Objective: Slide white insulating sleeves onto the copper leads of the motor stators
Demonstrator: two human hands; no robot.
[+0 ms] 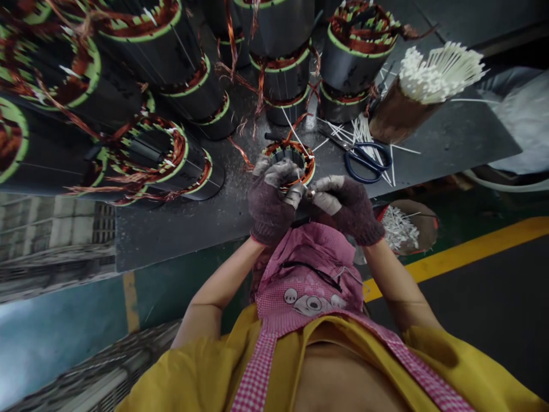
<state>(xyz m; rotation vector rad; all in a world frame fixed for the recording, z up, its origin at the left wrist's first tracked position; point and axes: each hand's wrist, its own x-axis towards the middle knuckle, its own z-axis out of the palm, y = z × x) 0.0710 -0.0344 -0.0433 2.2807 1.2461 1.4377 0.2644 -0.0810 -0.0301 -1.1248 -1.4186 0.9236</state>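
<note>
Dark bench [450,146] bears a copper-wound motor stator [291,155], green-rimmed.

Diffuse indoor light, moderately dim overall; source direction cannot be determined. Shadows soft, pooled beneath the left hand in a purple knitted glove [270,203], the right hand in a matching glove [347,209] and the black cylindrical stators [141,63]. Strong washed-out glare at lower left on the pale teal floor [55,337]. Bundled white sleeves [437,74] near clipping. Grey metal worktop [446,143] shows only a faint sheen. Wide-angle distortion: lines bow and stretch toward the frame edges. Focus acceptable throughout; small copper-wound stator [289,160] slightly soft in fine detail.
</note>
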